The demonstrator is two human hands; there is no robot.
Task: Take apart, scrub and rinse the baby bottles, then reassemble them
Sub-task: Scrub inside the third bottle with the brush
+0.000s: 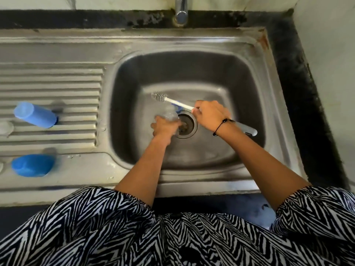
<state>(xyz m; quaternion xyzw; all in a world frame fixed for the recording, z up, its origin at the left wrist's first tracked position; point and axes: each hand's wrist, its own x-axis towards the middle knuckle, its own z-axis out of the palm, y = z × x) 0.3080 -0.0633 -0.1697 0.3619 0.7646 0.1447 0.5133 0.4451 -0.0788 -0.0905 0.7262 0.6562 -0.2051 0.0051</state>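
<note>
Over the sink basin (pixel 249 89), the left hand (pixel 164 127) holds a bottle (pixel 172 115) beside the drain (pixel 187 124), the right hand (pixel 211 116) holds a brush (pixel 172 100) behind it, and two caps (pixel 35 114) (pixel 32 165) lie on the drainboard (pixel 57 81) at the left edge.

- i see two blue bottle parts (pixel 36 115) (pixel 33 165) on my grey steel drainboard (pixel 57 54)
- my brush (pixel 161 97) has a grey head, white shaft
- black cord bracelet (pixel 221 125)
- my dress (pixel 115 227) is black-and-white zigzag
</note>
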